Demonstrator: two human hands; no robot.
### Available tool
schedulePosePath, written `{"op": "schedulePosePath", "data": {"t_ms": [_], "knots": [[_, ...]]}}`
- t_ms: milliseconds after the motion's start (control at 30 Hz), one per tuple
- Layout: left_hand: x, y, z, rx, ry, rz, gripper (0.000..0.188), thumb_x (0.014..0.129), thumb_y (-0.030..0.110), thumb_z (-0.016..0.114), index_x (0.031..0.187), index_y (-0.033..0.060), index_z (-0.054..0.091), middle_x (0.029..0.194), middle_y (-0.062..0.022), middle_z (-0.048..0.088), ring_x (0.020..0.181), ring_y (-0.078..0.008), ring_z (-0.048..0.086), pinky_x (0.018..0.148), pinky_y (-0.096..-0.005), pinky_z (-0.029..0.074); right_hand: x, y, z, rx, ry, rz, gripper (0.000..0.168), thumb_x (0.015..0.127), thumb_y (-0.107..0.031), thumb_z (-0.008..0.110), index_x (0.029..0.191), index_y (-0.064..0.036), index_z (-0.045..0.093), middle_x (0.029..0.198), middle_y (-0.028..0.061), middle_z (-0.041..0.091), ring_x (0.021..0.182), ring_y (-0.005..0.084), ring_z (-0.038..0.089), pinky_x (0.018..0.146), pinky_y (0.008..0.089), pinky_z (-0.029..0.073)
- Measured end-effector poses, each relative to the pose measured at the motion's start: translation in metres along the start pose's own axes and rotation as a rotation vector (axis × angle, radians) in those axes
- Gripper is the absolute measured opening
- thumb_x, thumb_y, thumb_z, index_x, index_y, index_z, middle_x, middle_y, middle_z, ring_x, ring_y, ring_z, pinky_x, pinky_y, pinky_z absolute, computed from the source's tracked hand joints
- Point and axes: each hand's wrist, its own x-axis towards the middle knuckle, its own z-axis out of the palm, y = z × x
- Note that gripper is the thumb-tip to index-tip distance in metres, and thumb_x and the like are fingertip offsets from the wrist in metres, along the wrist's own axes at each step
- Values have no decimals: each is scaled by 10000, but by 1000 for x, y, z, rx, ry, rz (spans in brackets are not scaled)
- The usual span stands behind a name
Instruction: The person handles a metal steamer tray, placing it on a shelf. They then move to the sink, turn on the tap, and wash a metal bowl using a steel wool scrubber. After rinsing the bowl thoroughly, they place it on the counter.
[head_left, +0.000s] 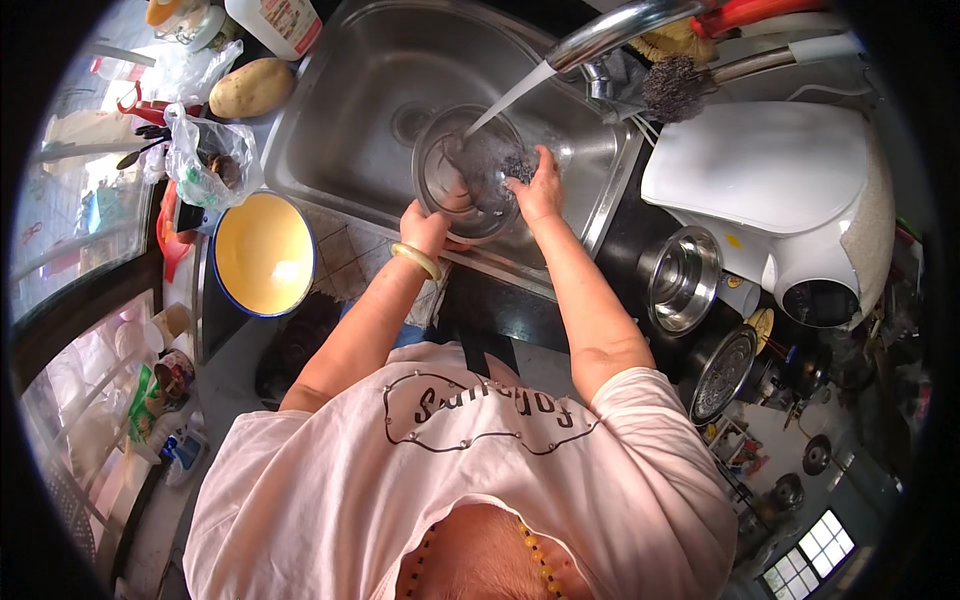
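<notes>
Water runs from the metal faucet (626, 34) into a round, see-through vessel (431, 169), perhaps a glass bowl or lid, over the stainless steel sink (345, 142). My left hand (427, 226), with a pale bangle at the wrist, grips the vessel's near rim. At the vessel's right side, my right hand (541, 187) holds a dark metal scouring pad (517, 169) between thumb and fingers. The pad touches the wet inside or surface; which one is hard to tell through the splashing water. The fingers of my left hand under the rim are partly hidden.
A yellow enamel bowl (264, 251) stands left of the sink, near a plastic bag (214, 161) and a potato (253, 88). To the right are a steel bowl (684, 281) and a white appliance (757, 169). A dark-bristled brush (675, 86) lies behind the sink's right corner.
</notes>
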Motion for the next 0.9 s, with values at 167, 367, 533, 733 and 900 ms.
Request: {"op": "schedulePosePath", "data": {"t_ms": [167, 367, 533, 733, 900], "knots": [[-1, 24, -1, 204, -68, 15, 254, 773, 78, 493, 992, -44, 534, 878, -171, 573, 676, -336, 621, 496, -395, 573, -25, -9, -14, -313, -85, -434, 233, 675, -108, 674, 890, -108, 584, 874, 94, 552, 930, 286, 527, 767, 381, 462], [54, -30, -41, 709, -26, 431, 244, 790, 118, 510, 969, -36, 572, 850, -161, 611, 679, -285, 640, 531, -361, 557, -79, -40, 20, 18, -328, -182, 108, 697, -126, 668, 779, -63, 635, 802, 142, 614, 780, 338, 589, 720, 419, 466], [18, 26, -22, 321, -144, -149, 321, 775, 165, 597, 1037, -10, 537, 919, -141, 604, 745, -275, 637, 526, -368, 565, -70, -9, 21, -5, -363, -218, 106, 678, -126, 680, 770, -82, 652, 820, 144, 602, 809, 328, 584, 723, 393, 469], [2, 47, -9, 306, -176, -224, 357, 711, -77, 432, 1065, -39, 462, 943, -183, 547, 703, -385, 595, 503, -439, 581, -28, 16, 10, -294, -222, -508, 56, 733, -66, 552, 708, -50, 600, 875, 156, 572, 803, 346, 551, 702, 406, 462], [12, 30, -17, 267, -110, -175, 334, 729, -13, 458, 1062, -17, 483, 932, -155, 541, 731, -359, 599, 518, -437, 583, -86, -30, 16, 81, -329, -197, 30, 690, -80, 628, 701, -52, 625, 740, 141, 587, 769, 322, 581, 682, 404, 466]]}}
